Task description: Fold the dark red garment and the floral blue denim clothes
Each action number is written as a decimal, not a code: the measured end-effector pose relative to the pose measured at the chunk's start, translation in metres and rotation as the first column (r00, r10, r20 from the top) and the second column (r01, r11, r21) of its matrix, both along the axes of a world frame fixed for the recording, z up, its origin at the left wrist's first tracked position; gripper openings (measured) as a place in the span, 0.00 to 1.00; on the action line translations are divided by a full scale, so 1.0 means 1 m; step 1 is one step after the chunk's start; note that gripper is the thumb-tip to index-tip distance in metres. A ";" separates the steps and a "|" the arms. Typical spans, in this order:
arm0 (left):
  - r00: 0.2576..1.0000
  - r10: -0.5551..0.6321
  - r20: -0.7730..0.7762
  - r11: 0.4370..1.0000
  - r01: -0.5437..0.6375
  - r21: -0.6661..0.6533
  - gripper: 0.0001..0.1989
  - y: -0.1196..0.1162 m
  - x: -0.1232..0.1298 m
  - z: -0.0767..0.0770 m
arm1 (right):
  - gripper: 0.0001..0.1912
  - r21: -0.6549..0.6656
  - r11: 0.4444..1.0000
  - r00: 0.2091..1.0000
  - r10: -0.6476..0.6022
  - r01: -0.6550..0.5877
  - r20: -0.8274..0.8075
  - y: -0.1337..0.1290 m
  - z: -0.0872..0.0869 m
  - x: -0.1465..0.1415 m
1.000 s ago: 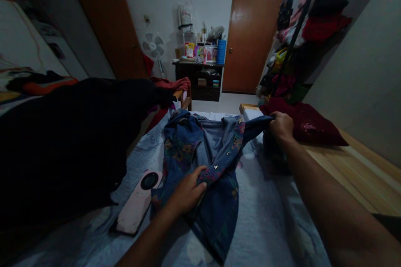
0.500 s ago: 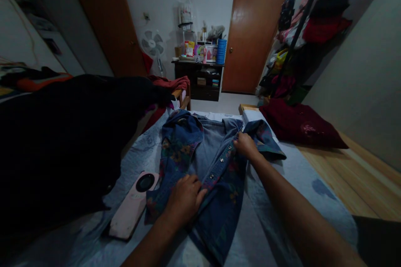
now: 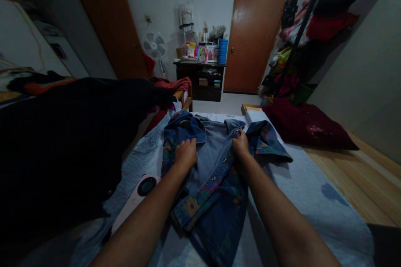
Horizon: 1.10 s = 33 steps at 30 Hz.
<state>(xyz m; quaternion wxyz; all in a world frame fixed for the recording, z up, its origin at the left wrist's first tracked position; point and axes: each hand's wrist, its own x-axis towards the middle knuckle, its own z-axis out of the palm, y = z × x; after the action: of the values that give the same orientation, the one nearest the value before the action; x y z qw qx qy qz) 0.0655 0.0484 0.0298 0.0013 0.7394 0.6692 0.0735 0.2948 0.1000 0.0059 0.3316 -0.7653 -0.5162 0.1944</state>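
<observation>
the right hand (image 3: 241, 144) was clamped on the studded edge of the denim jacket (image 3: 221, 194); the left hand (image 3: 187, 153) curled at the opposite front, grip unclear. on the bedsheet (image 3: 303, 183), 1 sleeve (image 3: 266, 139) lay spread, the front unfastened, rumpled.

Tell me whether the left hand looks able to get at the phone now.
Probably yes: the phone lies beside the left forearm, partly hidden by it, with nothing seen on top. The left hand would first have to leave the jacket.
</observation>
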 end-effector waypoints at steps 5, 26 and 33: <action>0.994 -0.054 0.096 0.998 0.053 0.014 0.16 0.017 0.003 0.017 | 0.40 0.239 0.955 0.985 0.170 -0.174 0.036 0.002 0.023 -0.021; 0.909 0.309 0.278 0.947 -0.268 -0.176 0.45 0.045 -0.078 0.000 | 0.29 -0.223 0.975 0.973 0.054 -0.003 0.224 0.071 -0.005 0.043; 0.840 0.236 0.488 0.958 -0.119 -0.259 0.58 0.046 -0.082 -0.042 | 0.23 -0.245 0.969 0.962 0.102 -0.038 0.254 0.076 -0.020 0.044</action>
<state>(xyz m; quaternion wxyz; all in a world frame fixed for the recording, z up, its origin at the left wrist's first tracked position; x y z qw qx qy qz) -0.0163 0.0940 -0.0122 0.2543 0.6224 0.7144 0.1938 0.3386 0.1760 -0.0138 0.1585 -0.7999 -0.5556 0.1624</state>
